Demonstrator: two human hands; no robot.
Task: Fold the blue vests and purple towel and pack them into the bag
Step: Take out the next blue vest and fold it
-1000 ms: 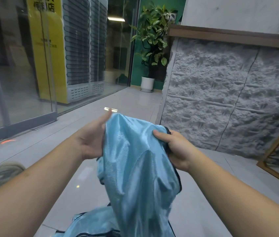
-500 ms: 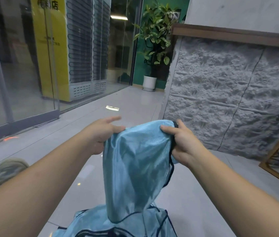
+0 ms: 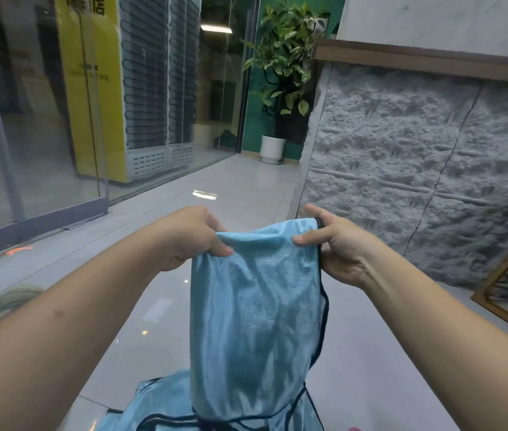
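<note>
Left grip: the left hand (image 3: 193, 237) pinches the upper left corner of a shiny light-blue mesh vest with dark navy trim (image 3: 255, 312), thumb in front and fingers curled behind the cloth.
Right grip: the right hand (image 3: 336, 247) grasps the upper right corner of the same vest, its forefinger laid along the top fold and the other fingers curled round the navy-edged side.
Held vest: it hangs in the air between the two hands, its top edge stretched nearly level, the body falling straight down in soft creases; the dark trim runs down its right side.
Vest position: it is in front of the person, above the floor, with its lower end reaching the cloth heaped below.
Lower cloth: more light-blue fabric with navy piping (image 3: 165, 409) lies bunched at the bottom edge of the view, touching the hanging vest; how many pieces it makes up cannot be told.
Arms: both bare forearms reach forward from the lower corners of the view.
Floor: pale grey glossy tiles (image 3: 246, 181) stretch away under the hands.
Right side: a rough grey stone-textured wall with a brown wooden ledge on top (image 3: 433, 157), and a wooden frame (image 3: 507, 284) leaning near its foot.
Left side: glass panels (image 3: 28, 135) with a yellow sign (image 3: 91, 73) behind them.
Far end: a leafy green plant in a white pot (image 3: 280, 73) stands before a green wall.
Lower left: a greyish shoe (image 3: 13, 300) rests on the tiles.
</note>
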